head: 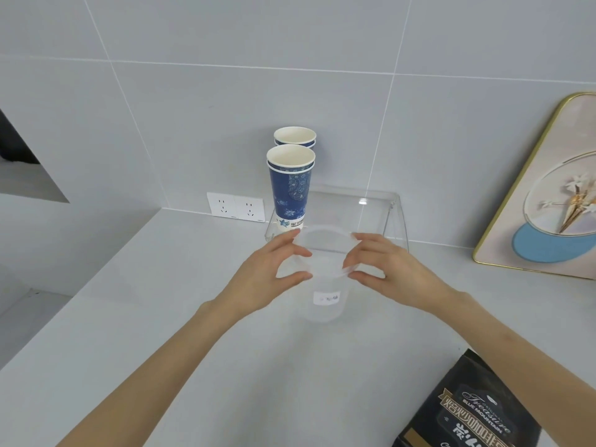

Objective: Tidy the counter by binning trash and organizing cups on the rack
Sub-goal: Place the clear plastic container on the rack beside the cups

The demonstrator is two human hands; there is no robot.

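A clear plastic cup [326, 296] with a small white label stands in the middle of the counter, and both my hands grip its rim. My left hand [274, 264] pinches the rim's left side, my right hand [380, 264] the right side. Just behind it a clear acrylic rack [380, 217] sits against the wall. At the rack's left end rise two stacks of blue-and-white paper cups: a front stack [290, 185] and a rear stack [295, 137], mostly hidden by the front one.
A black coffee bag [471, 411] lies at the bottom right, under my right forearm. A gold-framed picture [541, 195] leans on the wall at the right. A double wall socket [235, 206] sits left of the rack. The counter's left edge drops off.
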